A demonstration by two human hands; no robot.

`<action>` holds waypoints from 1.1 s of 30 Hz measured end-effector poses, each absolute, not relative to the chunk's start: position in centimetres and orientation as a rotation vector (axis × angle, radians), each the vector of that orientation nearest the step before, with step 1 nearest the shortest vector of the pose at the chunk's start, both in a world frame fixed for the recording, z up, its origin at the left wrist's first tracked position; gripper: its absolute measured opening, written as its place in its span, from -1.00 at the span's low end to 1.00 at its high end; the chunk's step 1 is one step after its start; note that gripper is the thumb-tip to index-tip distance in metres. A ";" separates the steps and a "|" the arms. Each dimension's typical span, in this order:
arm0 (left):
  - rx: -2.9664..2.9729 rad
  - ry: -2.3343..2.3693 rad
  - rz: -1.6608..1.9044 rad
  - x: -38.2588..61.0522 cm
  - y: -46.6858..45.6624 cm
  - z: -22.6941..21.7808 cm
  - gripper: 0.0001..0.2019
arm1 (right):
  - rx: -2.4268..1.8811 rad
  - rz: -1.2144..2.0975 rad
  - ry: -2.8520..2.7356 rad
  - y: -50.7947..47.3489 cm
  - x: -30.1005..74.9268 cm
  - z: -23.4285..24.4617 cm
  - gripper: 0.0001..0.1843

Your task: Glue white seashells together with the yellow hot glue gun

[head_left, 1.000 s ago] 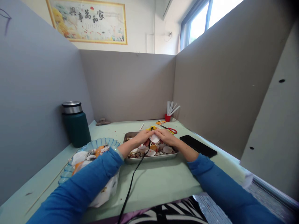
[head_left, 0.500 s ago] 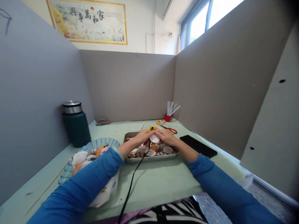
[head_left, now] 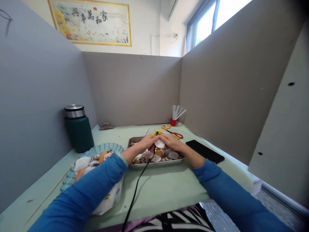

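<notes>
Over a metal tray [head_left: 154, 165] of shells, both of my hands meet at the fingertips. My left hand [head_left: 149, 141] is closed on the left side of a white scallop shell [head_left: 159, 143], with its thumb along the top edge. From the other side my right hand [head_left: 171, 141] grips the same shell; most of its fingers are hidden behind it. A black cord [head_left: 138, 183] runs from my lap up to the hands, where its end is lost from sight. Just beyond the fingers shows part of a yellow tool [head_left: 157, 132], its kind unclear.
To the left, a blue scalloped dish [head_left: 69, 180] holds shells, near a green thermos [head_left: 79, 133]. Red-handled scissors [head_left: 178, 135] and a red cup [head_left: 173, 122] with white sticks stand at the back right. A black phone-like slab [head_left: 205, 151] lies right. Partitions enclose three sides.
</notes>
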State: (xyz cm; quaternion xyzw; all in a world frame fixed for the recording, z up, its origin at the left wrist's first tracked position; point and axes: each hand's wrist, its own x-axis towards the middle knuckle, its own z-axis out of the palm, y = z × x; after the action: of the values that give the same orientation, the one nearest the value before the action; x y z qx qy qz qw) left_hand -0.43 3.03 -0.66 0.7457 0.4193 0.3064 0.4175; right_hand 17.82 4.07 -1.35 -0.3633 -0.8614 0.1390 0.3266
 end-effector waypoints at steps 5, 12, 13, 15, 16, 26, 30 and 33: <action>1.877 1.056 0.770 -0.4 2.9 -0.5 -0.50 | -0.950 0.367 -2.257 4.1 17.8 -1.4 -0.54; 1.873 1.068 0.760 -0.4 2.9 -0.5 -0.49 | -0.957 0.376 -2.254 4.1 17.8 -1.4 -0.55; 1.873 1.067 0.758 -0.4 2.9 -0.5 -0.49 | -0.958 0.378 -2.253 4.1 17.8 -1.4 -0.55; 1.876 1.067 0.760 -0.4 3.0 -0.6 -0.49 | -0.954 0.382 -2.250 4.1 17.8 -1.4 -0.55; 1.877 1.066 0.762 -0.4 3.0 -0.6 -0.49 | -0.951 0.382 -2.248 4.1 17.8 -1.4 -0.55; 1.850 1.062 0.764 -0.3 2.6 -0.2 -0.54 | -0.956 0.380 -2.250 3.9 17.8 -1.3 -0.55; 1.863 1.075 0.760 -0.3 2.6 -0.2 -0.52 | -0.950 0.367 -2.261 3.8 17.7 -1.2 -0.56; 1.868 1.078 0.759 -0.4 2.7 -0.4 -0.51 | -0.957 0.358 -2.261 3.9 17.7 -1.2 -0.56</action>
State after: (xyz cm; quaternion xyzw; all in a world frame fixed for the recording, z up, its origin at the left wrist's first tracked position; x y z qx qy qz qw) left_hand -0.38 2.71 -0.36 0.7434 0.4290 0.3023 0.4147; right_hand 17.70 3.86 -1.20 -0.3649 -0.8620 0.1366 0.3241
